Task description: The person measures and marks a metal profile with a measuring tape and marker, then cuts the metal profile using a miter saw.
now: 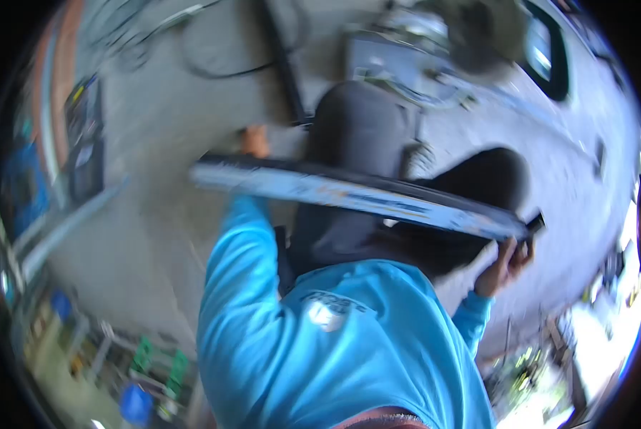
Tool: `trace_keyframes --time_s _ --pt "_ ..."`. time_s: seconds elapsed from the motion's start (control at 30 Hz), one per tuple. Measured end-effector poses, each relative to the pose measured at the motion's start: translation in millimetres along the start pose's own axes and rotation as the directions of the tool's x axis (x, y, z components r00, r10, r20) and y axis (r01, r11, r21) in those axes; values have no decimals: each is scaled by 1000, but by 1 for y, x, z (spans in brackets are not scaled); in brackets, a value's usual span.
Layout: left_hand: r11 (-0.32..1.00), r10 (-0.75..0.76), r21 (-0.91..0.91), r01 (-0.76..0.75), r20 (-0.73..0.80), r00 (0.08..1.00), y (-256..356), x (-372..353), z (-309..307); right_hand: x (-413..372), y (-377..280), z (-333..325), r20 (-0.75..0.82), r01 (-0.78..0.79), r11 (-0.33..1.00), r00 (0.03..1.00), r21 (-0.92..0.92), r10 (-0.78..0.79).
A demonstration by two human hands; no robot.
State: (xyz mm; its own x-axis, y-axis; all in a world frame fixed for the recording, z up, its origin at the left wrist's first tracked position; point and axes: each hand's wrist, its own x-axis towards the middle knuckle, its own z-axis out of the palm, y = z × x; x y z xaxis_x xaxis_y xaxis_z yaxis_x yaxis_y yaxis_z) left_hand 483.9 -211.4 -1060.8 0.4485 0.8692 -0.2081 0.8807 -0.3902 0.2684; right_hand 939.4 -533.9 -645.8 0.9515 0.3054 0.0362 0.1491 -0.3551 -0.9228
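A long dark bar with a pale, printed face (pixel 349 196) lies slantwise across my lap, its left end higher than its right. Close to its left end, my left hand (pixel 254 141) grips it, with the fingers showing beyond the far edge and the palm hidden behind the bar. At the right end, my right hand (pixel 508 263) holds the lower edge with bent fingers. Motion blurs the bar and its print.
Another dark bar (pixel 281 61) lies on the concrete floor (pixel 149 243) ahead, beside thin cables. A grey machine (pixel 385 68) stands beyond my knees. A black case (pixel 84 143) and metal lengths are at left, a green frame (pixel 159 365) at lower left.
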Motion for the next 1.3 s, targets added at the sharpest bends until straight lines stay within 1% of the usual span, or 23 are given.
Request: trace_keyframes --time_s 0.03,0.07,0.13,0.17,0.2,0.23,0.27,0.3,0.37,0.43,0.5,0.53,0.57,0.63,0.7,0.77,0.83,0.87,0.97,1.0,1.1,1.23,1.3 --pt "992 52 -109 -69 -153 987 -25 4 34 1 0 -2 11 11 1000 1000 -14 -10" --pt "987 -158 27 156 118 980 -15 14 22 1 -5 0 24 16 999 1000 -29 -15" --pt "986 -160 81 145 236 958 6 7 -6 4 -4 -1 47 40 999 998 18 -41" --pt "997 75 -9 -75 3 997 17 -14 -26 5 -6 4 45 48 997 998 62 -51" --pt "989 137 -50 -137 -5 991 20 -28 -46 4 -9 5 55 50 996 997 81 -54" --pt "991 115 -86 -106 107 988 35 -49 -71 4 -9 4 78 47 993 995 111 -55" --pt "997 25 -73 -2 308 951 53 -69 -101 6 -9 4 73 60 991 995 122 -69" --pt "996 -67 -11 86 517 853 78 -89 -141 6 -9 3 78 66 988 994 137 -77" --pt "995 -87 29 100 757 648 128 -131 -238 6 -8 4 76 58 986 995 155 -71" --pt "947 316 -246 -208 578 752 145 -159 -305 7 -6 1 86 60 988 994 143 -73" --pt "835 348 -550 -6 520 780 226 -154 -397 8 -3 2 88 77 988 992 137 -90" --pt "785 416 -596 -168 308 856 248 -152 -415 10 -1 5 95 85 987 991 137 -99" --pt "728 471 -596 -339 76 879 266 -150 -423 12 1 8 101 96 985 989 143 -111" --pt "642 651 -308 -702 -265 712 307 -123 -413 12 2 13 115 106 981 985 160 -125" --pt "616 740 -95 -782 -270 616 355 -98 -409 8 -8 11 142 106 983 982 147 -127" --pt "653 752 -42 -757 -84 654 382 -83 -394 6 -15 10 135 121 981 981 153 -142" --pt "598 796 -80 -797 -59 603 388 -71 -379 4 -18 8 129 102 977 983 188 -128" --pt "564 820 -106 -819 -41 571 390 -64 -375 4 -21 3 129 135 983 980 123 -151" --pt "479 877 -142 -866 34 479 398 -41 -387 13 -8 -23 230 -59 957 973 283 -8" --pt "455 890 -98 -885 25 455 400 -35 -388 18 -10 -29 262 -83 920 965 383 -22" --pt "370 929 -79 -926 11 370 415 -21 -387 39 -1 -60 487 -248 885 873 395 27" --pt "382 923 -129 -915 86 374 424 -14 -385 66 -9 -74 626 -317 913 774 258 92" --pt "376 926 -140 -916 82 368 426 -11 -383 79 1 -73 691 -305 920 721 247 54"
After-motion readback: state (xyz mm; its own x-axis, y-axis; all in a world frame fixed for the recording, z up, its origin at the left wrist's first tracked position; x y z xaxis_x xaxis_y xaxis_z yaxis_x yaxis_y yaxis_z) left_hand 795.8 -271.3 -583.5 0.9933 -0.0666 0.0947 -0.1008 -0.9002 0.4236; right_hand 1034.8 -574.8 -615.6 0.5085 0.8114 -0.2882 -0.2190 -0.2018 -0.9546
